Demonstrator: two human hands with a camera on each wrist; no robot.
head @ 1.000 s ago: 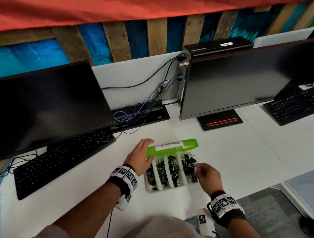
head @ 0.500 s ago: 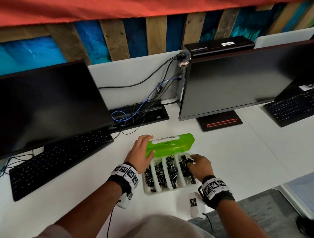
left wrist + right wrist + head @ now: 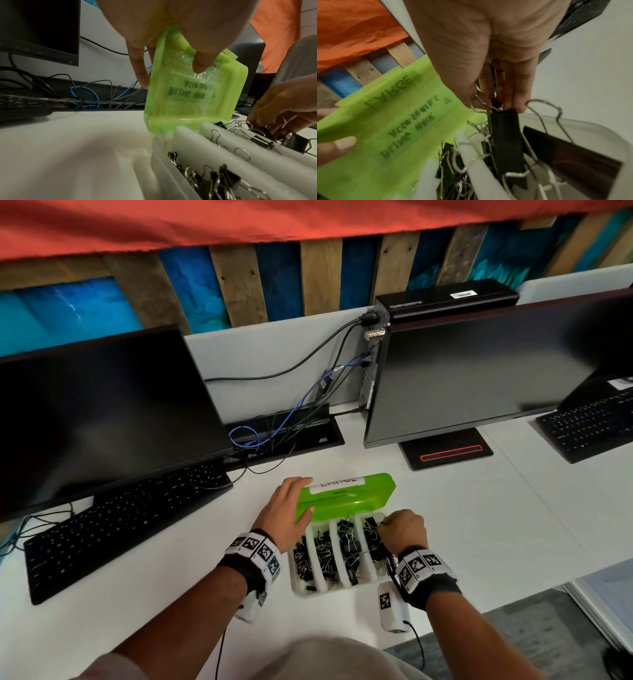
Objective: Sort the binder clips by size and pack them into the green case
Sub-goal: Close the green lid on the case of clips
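The case lies near the desk's front edge, its clear base (image 3: 303, 590) split by white foam dividers (image 3: 339, 553) into strips full of black binder clips (image 3: 325, 553). Its green lid (image 3: 346, 496) stands half raised at the far side, labelled LARGE. My left hand (image 3: 286, 506) grips the lid's left end (image 3: 171, 81), thumb inside, fingers behind. My right hand (image 3: 402, 529) reaches into the rightmost strip and pinches a large black clip (image 3: 505, 129) by its top and wire handle. Another large clip (image 3: 570, 162) lies beside it.
A dark monitor (image 3: 102, 412) and keyboard (image 3: 120, 525) sit to the left, a second monitor (image 3: 479, 371) on its stand behind right, another keyboard (image 3: 589, 426) far right. Cables (image 3: 274, 433) run behind the case. The desk edge (image 3: 513, 601) drops off at the right front.
My right hand moved from the case's right front corner forward into the rightmost strip and took hold of a large clip. The left hand kept holding the lid, which tilted down a little.
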